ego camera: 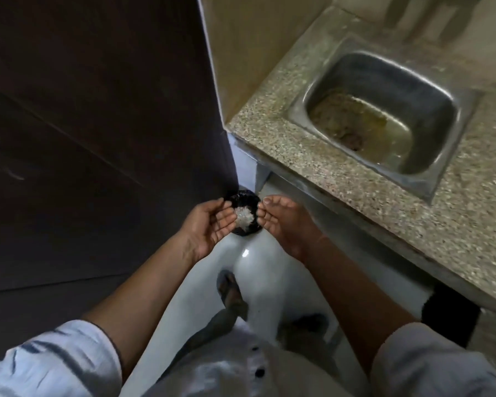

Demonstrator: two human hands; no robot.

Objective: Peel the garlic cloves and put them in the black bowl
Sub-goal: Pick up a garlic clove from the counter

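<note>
A person stands looking down, pale blue-striped rolled sleeves (pixel 49 365) at the bottom edge and a light shirt with dark buttons (pixel 235 371) between them. Both bare forearms reach forward over a glossy pale tiled floor (pixel 258 270), where one foot in a dark sandal (pixel 231 290) stands.

The floor here is a narrow strip. It is hemmed on the left by a tall dark brown wooden cabinet (pixel 98 110) and on the right by the overhanging edge of a speckled granite worktop (pixel 269 130), and it narrows toward the corner ahead.

The left hand (pixel 209 224) is turned palm up, its fingers spread and gently cupped. A small clump of white papery flakes (pixel 244 219), which looks like garlic skin, lies at its fingertips. The right hand (pixel 284 219) faces it, back upward, its fingers curved down toward the clump. Whether they touch or pinch the flakes cannot be told.

Both hands hang directly above a round, shiny black container (pixel 242 199) that sits on the floor in the corner, close against the cabinet's front edge and the base under the worktop. Whether it is a bowl or a lined bin cannot be told.

Farther right, a rectangular stainless steel sink (pixel 413 90) is set into the worktop, with murky brownish water and residue pooled at its bottom. The picture is blurred toward that side.
</note>
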